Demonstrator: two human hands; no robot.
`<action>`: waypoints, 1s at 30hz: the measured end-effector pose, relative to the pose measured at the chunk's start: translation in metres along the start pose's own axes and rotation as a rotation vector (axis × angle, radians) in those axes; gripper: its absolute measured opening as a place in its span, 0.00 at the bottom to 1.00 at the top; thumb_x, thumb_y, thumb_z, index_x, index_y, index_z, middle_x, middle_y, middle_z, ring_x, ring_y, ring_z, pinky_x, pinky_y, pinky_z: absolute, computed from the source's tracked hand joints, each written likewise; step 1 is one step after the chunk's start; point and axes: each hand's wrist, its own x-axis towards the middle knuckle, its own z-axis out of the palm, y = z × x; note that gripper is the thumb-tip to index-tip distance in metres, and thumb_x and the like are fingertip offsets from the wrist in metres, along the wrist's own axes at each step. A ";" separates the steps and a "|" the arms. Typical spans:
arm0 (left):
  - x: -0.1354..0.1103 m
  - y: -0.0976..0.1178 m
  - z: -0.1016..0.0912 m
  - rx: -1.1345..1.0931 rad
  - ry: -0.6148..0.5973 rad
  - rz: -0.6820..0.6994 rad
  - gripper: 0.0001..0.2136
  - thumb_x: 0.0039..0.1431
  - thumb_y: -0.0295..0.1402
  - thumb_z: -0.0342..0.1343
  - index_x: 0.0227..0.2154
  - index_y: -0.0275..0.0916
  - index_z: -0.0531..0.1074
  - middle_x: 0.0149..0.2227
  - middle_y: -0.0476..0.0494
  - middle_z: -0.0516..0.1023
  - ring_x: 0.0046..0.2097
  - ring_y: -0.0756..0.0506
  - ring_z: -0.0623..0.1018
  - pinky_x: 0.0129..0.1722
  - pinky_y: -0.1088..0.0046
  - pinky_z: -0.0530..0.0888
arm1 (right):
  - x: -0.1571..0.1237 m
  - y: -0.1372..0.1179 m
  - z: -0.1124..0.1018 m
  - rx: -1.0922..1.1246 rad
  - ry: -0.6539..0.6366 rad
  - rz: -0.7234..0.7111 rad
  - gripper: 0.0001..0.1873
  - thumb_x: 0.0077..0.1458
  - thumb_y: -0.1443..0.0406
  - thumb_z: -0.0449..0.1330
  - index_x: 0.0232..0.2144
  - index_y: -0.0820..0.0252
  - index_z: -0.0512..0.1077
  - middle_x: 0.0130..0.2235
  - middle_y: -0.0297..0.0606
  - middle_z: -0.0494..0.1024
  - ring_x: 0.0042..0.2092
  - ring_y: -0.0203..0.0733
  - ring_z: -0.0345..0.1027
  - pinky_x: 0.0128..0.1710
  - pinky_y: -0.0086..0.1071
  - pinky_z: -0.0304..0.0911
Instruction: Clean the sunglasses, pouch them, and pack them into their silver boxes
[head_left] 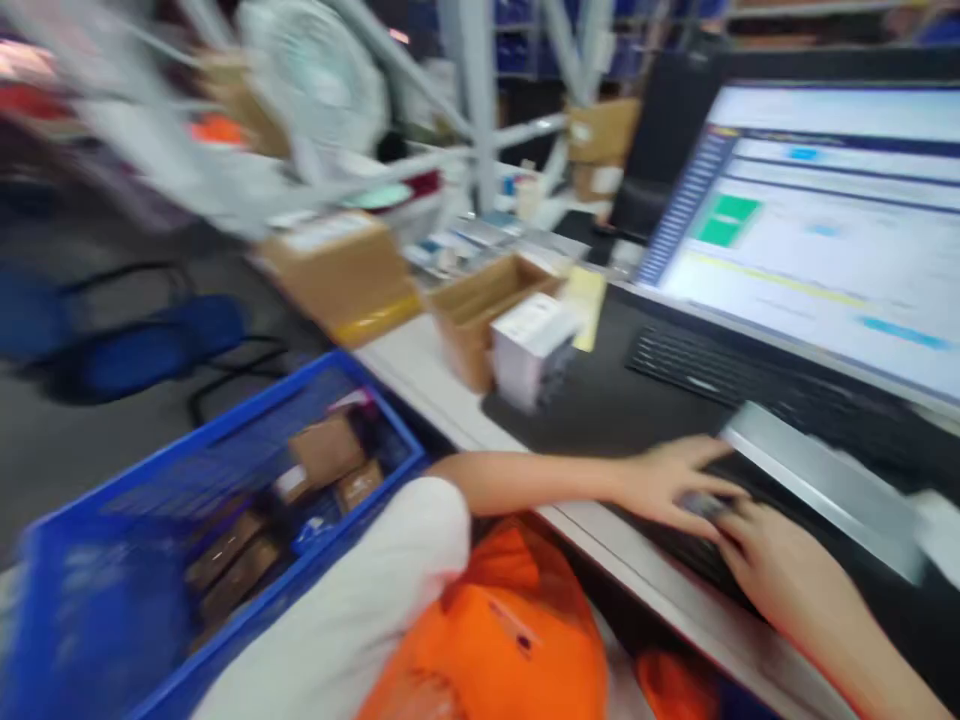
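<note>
My left hand (671,485) reaches in from the left over the black desk mat (592,425), one finger stretched toward a flat silver-grey box (825,490). A small dark grey object (703,504) sits at its curled fingers, too blurred to name. My right hand (776,560) meets the left one there, its fingers bent and pressed together around the same spot. Whatever the right fingers hold is hidden. The silver-grey box lies just beyond both hands, in front of the black keyboard (697,370).
A lit monitor (825,230) stands behind the keyboard. An open brown carton (469,310) and a white box (532,345) are on the desk's left part. At my left, a blue crate (90,560) holds several small boxes. A white fan (315,80) stands behind.
</note>
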 end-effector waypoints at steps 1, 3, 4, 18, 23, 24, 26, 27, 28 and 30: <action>0.002 -0.010 0.006 -0.096 0.011 0.003 0.35 0.53 0.51 0.67 0.61 0.38 0.73 0.74 0.35 0.51 0.75 0.36 0.51 0.74 0.59 0.51 | -0.025 0.012 -0.016 -0.004 -0.035 0.076 0.13 0.66 0.62 0.56 0.33 0.57 0.78 0.37 0.44 0.78 0.41 0.47 0.74 0.43 0.41 0.71; 0.009 -0.028 0.019 -0.271 0.011 0.007 0.41 0.49 0.54 0.69 0.63 0.38 0.70 0.75 0.31 0.44 0.75 0.30 0.49 0.73 0.49 0.51 | -0.055 0.025 -0.039 0.074 0.011 0.176 0.13 0.67 0.64 0.54 0.33 0.59 0.77 0.37 0.45 0.77 0.41 0.49 0.73 0.43 0.43 0.70; 0.012 -0.035 0.025 -0.339 0.016 0.003 0.43 0.48 0.56 0.69 0.64 0.41 0.69 0.76 0.32 0.43 0.75 0.29 0.48 0.73 0.46 0.51 | -0.061 0.030 -0.045 0.141 0.071 0.209 0.12 0.67 0.64 0.54 0.35 0.59 0.76 0.39 0.45 0.77 0.42 0.49 0.72 0.44 0.43 0.69; 0.012 -0.037 0.032 -0.425 0.038 0.004 0.39 0.52 0.54 0.66 0.64 0.42 0.68 0.73 0.27 0.51 0.74 0.30 0.55 0.70 0.42 0.57 | -0.074 0.037 -0.060 0.999 0.766 0.803 0.23 0.66 0.42 0.44 0.44 0.50 0.64 0.55 0.44 0.76 0.55 0.51 0.75 0.47 0.44 0.73; 0.008 -0.033 0.028 -0.353 0.052 0.015 0.40 0.51 0.53 0.68 0.65 0.43 0.67 0.73 0.28 0.51 0.73 0.29 0.57 0.69 0.42 0.60 | -0.070 0.053 -0.082 0.988 0.995 0.716 0.22 0.67 0.43 0.44 0.49 0.46 0.66 0.54 0.39 0.76 0.53 0.49 0.75 0.51 0.51 0.71; 0.008 -0.031 0.027 -0.336 0.054 0.018 0.40 0.50 0.53 0.69 0.65 0.43 0.67 0.73 0.28 0.51 0.73 0.28 0.57 0.69 0.42 0.61 | -0.072 0.056 -0.088 0.971 1.026 0.709 0.23 0.67 0.42 0.44 0.49 0.46 0.66 0.55 0.39 0.75 0.53 0.49 0.74 0.52 0.52 0.71; 0.006 -0.028 0.025 -0.307 0.054 0.031 0.40 0.50 0.52 0.69 0.65 0.43 0.67 0.73 0.28 0.51 0.73 0.28 0.57 0.68 0.42 0.61 | -0.078 0.063 -0.104 0.954 1.093 0.702 0.23 0.66 0.42 0.46 0.48 0.46 0.69 0.55 0.40 0.74 0.55 0.51 0.73 0.53 0.54 0.70; 0.006 -0.027 0.024 -0.295 0.052 0.040 0.40 0.50 0.52 0.69 0.64 0.43 0.67 0.73 0.28 0.51 0.73 0.28 0.57 0.68 0.42 0.61 | -0.083 0.066 -0.113 0.961 1.138 0.682 0.22 0.65 0.42 0.48 0.47 0.46 0.70 0.55 0.41 0.74 0.56 0.51 0.72 0.53 0.54 0.70; 0.005 -0.026 0.024 -0.285 0.051 0.052 0.39 0.51 0.51 0.69 0.64 0.44 0.67 0.73 0.29 0.51 0.73 0.28 0.57 0.68 0.42 0.61 | -0.089 0.069 -0.122 0.972 1.183 0.649 0.21 0.65 0.43 0.51 0.46 0.47 0.71 0.55 0.41 0.74 0.57 0.51 0.71 0.54 0.53 0.70; 0.004 -0.024 0.023 -0.266 0.057 0.081 0.37 0.53 0.50 0.69 0.64 0.43 0.68 0.73 0.29 0.51 0.73 0.30 0.57 0.69 0.43 0.61 | -0.105 0.076 -0.140 0.973 1.237 0.586 0.19 0.65 0.45 0.54 0.43 0.50 0.73 0.52 0.43 0.75 0.57 0.49 0.71 0.56 0.50 0.69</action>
